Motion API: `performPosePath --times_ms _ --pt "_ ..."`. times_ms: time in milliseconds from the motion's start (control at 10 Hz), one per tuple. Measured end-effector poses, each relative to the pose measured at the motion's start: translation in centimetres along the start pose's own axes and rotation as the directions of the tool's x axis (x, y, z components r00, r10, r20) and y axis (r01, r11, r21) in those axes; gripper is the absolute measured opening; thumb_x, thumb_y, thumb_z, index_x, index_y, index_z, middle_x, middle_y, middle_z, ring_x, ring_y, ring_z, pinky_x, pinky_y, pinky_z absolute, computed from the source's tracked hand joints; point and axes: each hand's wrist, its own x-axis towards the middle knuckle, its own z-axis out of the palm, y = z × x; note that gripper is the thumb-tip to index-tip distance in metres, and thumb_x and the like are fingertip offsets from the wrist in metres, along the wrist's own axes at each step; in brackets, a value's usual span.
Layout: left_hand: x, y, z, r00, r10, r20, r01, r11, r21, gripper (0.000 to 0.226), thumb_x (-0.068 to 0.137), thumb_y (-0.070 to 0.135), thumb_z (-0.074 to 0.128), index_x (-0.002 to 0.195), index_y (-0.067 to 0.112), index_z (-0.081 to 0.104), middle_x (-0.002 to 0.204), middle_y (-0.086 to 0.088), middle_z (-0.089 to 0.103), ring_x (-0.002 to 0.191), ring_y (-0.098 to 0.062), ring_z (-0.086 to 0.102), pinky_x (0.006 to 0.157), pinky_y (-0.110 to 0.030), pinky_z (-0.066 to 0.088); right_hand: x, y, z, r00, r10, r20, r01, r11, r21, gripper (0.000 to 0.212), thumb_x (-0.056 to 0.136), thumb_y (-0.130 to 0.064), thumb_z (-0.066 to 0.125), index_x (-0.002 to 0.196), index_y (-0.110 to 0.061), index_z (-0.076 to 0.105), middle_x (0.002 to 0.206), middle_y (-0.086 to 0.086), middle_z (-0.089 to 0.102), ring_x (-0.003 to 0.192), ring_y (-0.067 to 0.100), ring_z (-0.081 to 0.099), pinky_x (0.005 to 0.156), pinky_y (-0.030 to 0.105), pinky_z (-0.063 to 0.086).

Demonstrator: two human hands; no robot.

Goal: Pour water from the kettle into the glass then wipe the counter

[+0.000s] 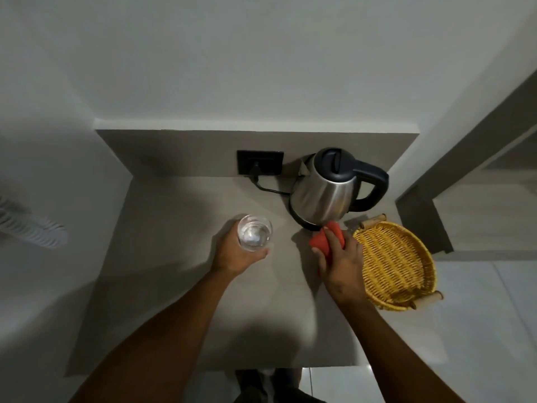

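A steel kettle (322,189) with a black lid and handle stands upright on its base at the back right of the grey counter (180,274). A clear glass (254,232) with water in it is held from the left side by my left hand (235,254), at the counter's middle. My right hand (340,264) grips a bunched red cloth (322,242) just in front of the kettle's base, low over the counter; whether the cloth touches the surface I cannot tell.
A yellow wicker tray (404,274) with wooden handles sits at the counter's right edge, beside my right hand. A black wall socket (260,162) with the kettle's cord plugged in is behind the glass. White walls close the back and left.
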Motion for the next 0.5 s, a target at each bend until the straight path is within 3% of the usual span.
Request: performPosePath --times_ms 100,200,300,400,500 --pt "-0.2 -1.6 -1.2 0.998 0.021 -0.056 -0.020 0.999 0.030 0.083 0.052 0.026 0.100 0.125 0.020 0.063 0.118 0.005 0.071 0.109 -0.011 0.066 0.097 -0.028 0.052 0.2 2.0 -1.3 0.996 0.068 -0.049 -0.068 0.998 -0.004 0.058 0.095 -0.057 0.049 0.145 -0.031 0.039 0.143 0.011 0.041 0.125 0.033 0.036 0.100 0.050 0.039" --pt "-0.2 -1.9 -1.2 0.999 0.014 -0.050 -0.012 0.999 0.041 0.080 0.053 0.034 0.097 0.124 0.026 0.062 0.116 0.012 0.071 0.108 -0.005 0.066 0.097 -0.027 0.052 1.5 5.2 -2.3 0.979 0.202 -0.002 -0.202 0.977 -0.070 0.062 0.095 -0.061 0.044 0.147 -0.028 0.039 0.146 0.015 0.041 0.128 0.038 0.036 0.103 0.058 0.038" --pt "-0.2 -2.1 -1.0 1.000 -0.029 0.000 0.029 0.998 0.060 0.078 0.052 0.041 0.094 0.122 0.031 0.062 0.115 0.017 0.070 0.106 0.001 0.064 0.093 -0.013 0.048 2.3 7.3 -1.8 0.942 0.298 0.153 -0.268 0.945 -0.190 0.067 0.095 -0.065 0.039 0.150 -0.028 0.033 0.158 0.016 0.028 0.139 0.044 0.026 0.111 0.063 0.026" --pt "-0.3 -2.4 -0.7 0.999 -0.042 -0.003 0.042 0.995 0.095 0.077 0.048 0.052 0.087 0.118 0.037 0.060 0.109 0.028 0.066 0.100 0.011 0.060 0.084 0.004 0.035 3.0 7.8 -1.3 0.931 0.304 0.205 -0.254 0.938 -0.237 0.069 0.095 -0.069 0.036 0.151 -0.029 0.029 0.161 0.016 0.023 0.142 0.045 0.022 0.113 0.065 0.021" --pt "-0.4 -2.7 -1.0 0.999 -0.029 0.021 0.027 0.996 0.088 0.076 0.048 0.050 0.087 0.117 0.044 0.056 0.103 0.039 0.058 0.096 0.018 0.055 0.081 0.007 0.032 2.9 7.4 -1.3 0.939 0.298 0.175 -0.248 0.934 -0.259 0.073 0.094 -0.071 0.032 0.152 -0.027 0.026 0.163 0.016 0.018 0.146 0.044 0.014 0.116 0.066 0.011"
